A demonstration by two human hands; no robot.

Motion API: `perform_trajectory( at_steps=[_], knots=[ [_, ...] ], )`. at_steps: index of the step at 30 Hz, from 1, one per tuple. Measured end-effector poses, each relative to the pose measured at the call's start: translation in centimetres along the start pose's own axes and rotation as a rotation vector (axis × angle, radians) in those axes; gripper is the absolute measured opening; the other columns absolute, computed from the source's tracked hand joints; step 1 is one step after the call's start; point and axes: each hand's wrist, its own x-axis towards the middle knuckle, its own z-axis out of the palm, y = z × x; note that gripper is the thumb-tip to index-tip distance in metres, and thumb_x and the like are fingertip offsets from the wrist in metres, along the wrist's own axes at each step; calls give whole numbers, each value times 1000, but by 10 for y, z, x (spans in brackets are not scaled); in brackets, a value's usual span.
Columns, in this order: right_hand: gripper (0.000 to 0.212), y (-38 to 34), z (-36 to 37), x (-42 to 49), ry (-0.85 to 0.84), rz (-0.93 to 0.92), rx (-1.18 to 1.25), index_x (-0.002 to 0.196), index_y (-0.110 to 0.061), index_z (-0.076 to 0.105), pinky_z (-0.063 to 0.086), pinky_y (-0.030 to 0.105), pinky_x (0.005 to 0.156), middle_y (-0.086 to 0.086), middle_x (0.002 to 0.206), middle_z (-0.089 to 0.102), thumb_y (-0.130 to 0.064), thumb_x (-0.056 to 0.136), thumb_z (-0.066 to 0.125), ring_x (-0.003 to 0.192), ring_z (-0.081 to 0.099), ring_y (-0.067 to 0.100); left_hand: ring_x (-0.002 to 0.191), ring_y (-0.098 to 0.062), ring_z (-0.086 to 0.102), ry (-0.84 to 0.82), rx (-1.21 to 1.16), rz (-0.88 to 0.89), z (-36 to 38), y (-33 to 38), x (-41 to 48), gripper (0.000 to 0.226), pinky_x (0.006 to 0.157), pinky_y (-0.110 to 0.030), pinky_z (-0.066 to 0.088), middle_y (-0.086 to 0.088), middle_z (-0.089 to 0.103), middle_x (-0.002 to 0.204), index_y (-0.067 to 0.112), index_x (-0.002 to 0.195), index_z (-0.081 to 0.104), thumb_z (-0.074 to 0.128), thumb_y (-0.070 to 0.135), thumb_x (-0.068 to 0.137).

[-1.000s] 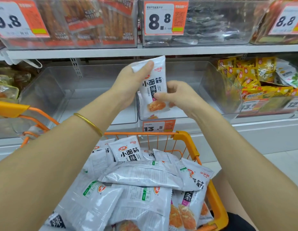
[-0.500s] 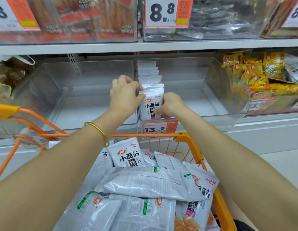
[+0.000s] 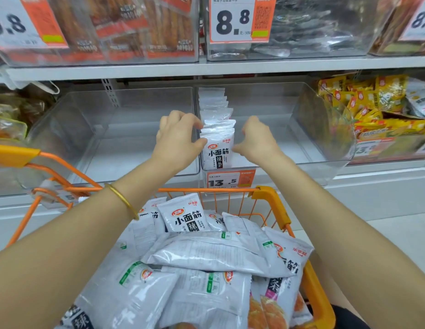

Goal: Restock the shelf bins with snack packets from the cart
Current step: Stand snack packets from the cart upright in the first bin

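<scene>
One front packet (image 3: pixel 218 151) stands in the clear bin (image 3: pixel 289 148); the left hand (image 3: pixel 180 136) pinches its top corner, the right hand (image 3: pixel 256 141) is blurred, grip unclear.

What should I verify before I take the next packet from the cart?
1. Upright front packet in the bin: ok.
2. Free left hand: not ok, it pinches the packet's top corner.
3. Free right hand: cannot tell, its thumb is at the packet's edge.
4. Room in the bin beside the row: ok.
5. More packets in the cart: ok, many.
</scene>
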Motion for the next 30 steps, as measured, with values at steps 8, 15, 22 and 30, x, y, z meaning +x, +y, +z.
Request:
perform_trajectory(
  at_steps=[8,15,22,30],
  knots=[
    [43,3,-21,-76,-715,-315,-388,115,-13,64,48,29,81,4,110,65,-47,88,58,92,59,16,84,-13,49,-90,-207,151,-10,4,-32,29,74,-10,37,1,54,93,13,113,54,63,12,85],
    [53,23,1,-84,-805,-293,-419,132,-7,47,41,30,96,9,129,54,-45,95,47,115,51,24,73,-8,50,-251,-343,113,-11,16,-44,17,63,-6,38,4,56,84,18,103,59,59,10,88],
    [31,27,-30,-79,-479,-256,-24,90,-5,67,42,22,51,3,72,54,-34,80,72,64,51,15,79,-14,54,-480,-457,79,-8,24,-54,34,64,-18,45,2,52,97,22,110,50,64,5,84],
    [13,37,-39,-53,-453,66,462,83,-9,64,48,25,57,3,69,59,-21,88,65,61,56,15,96,-9,59,-576,-405,221,-4,32,-57,69,73,-12,50,0,33,131,37,129,35,72,8,79]
  ],
)
